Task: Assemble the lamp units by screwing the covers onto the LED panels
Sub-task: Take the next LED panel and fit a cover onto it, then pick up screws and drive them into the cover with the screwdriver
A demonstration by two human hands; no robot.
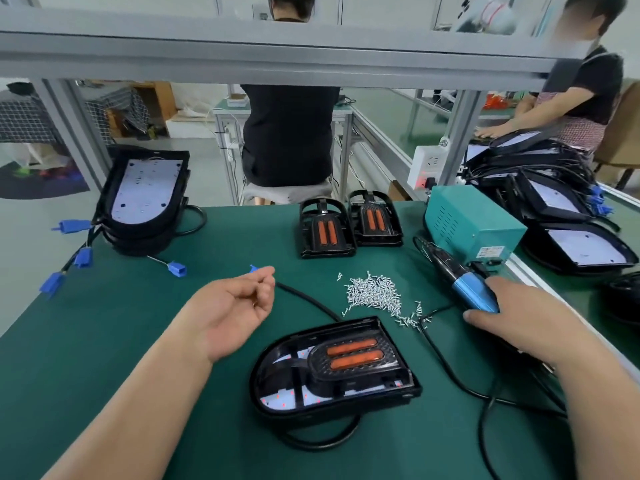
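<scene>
Grip: right hand (512, 317) wraps the blue screwdriver (472, 295); left hand (235, 306), palm up with fingers curled, pinches the cable's blue plug (254, 269). Between the hands lies the screw pile (374, 294). Nearer is the lamp unit (332, 368), its cover seated on the panel. Beyond stand 2 spare covers (325, 230). The panel stack (145, 199) is far left. All rest on the green mat (138, 341).

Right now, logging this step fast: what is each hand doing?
Left hand: fingers curled, palm up; holding anything cannot be told.
Right hand: grips the blue screwdriver.
</scene>
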